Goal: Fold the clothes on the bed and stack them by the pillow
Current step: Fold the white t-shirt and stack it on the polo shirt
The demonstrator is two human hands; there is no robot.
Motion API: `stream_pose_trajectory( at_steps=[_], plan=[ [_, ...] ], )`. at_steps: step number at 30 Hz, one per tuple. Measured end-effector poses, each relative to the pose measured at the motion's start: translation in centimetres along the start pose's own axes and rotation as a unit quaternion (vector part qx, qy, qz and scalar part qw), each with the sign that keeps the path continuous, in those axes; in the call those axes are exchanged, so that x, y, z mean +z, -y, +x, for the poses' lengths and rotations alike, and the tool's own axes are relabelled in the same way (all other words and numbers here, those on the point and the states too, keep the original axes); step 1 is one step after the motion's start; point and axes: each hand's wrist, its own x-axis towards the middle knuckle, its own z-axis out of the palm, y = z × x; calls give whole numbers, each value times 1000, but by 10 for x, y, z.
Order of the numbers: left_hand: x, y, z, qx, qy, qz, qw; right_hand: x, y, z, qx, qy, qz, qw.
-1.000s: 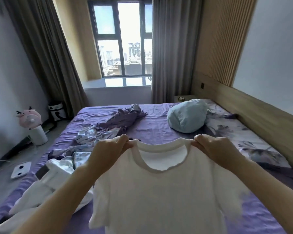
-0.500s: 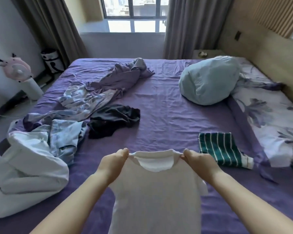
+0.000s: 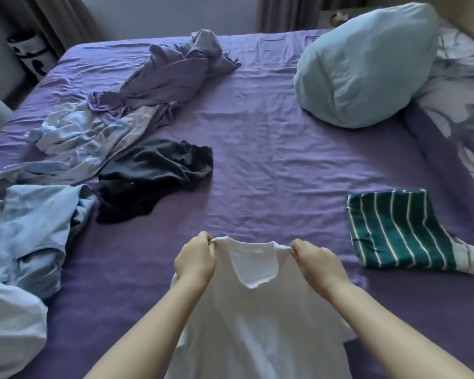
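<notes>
I hold a white T-shirt (image 3: 257, 324) by its two shoulders, low over the near part of the purple bed (image 3: 271, 149). My left hand (image 3: 196, 259) pinches the left shoulder and my right hand (image 3: 316, 262) pinches the right one. A folded green striped garment (image 3: 402, 228) lies to the right of the shirt. The light blue pillow (image 3: 367, 64) sits at the far right. Unfolded clothes lie on the left: a black garment (image 3: 153, 176), a purple garment (image 3: 175, 75), a pale blue patterned one (image 3: 82, 140) and a light blue one (image 3: 36, 233).
A floral bedcover (image 3: 460, 110) runs along the right side of the bed. White fabric (image 3: 8, 332) is bunched at the near left corner. Curtains and a wall stand beyond the far edge of the bed.
The view has tilted down from the window to the bed. Both hands have lowered the white T-shirt from held up in front of me toward the mattress.
</notes>
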Motion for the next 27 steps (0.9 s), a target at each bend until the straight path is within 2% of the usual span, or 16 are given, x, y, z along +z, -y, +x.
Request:
stream_pose_trajectory(
  at_steps=[3,6,8,10,12,15,18,20,27],
  plan=[
    [34,4,22,38,-46,51,997,31,1,19,50,16,43,998],
    [53,19,41,50,-16,21,998,53,-9,35,104,36,92,990],
    [57,33,54,80,-16,38,996,60,-18,48,61,10,-2,998],
    [55,43,69,169,-20,127,977,64,-30,61,8,-26,-77,997],
    [48,50,90,206,-43,198,957,55,-38,73,-5,-61,-85,995],
    [38,50,118,224,-77,208,949,40,-43,96,-6,-115,-104,988],
    [44,50,132,238,-97,207,944,39,-34,115,-7,-74,-93,993],
    [54,54,130,226,-86,195,951,45,-26,115,41,10,-31,999],
    [40,76,99,69,-6,170,983,50,-45,60,111,30,48,992]
  ],
)
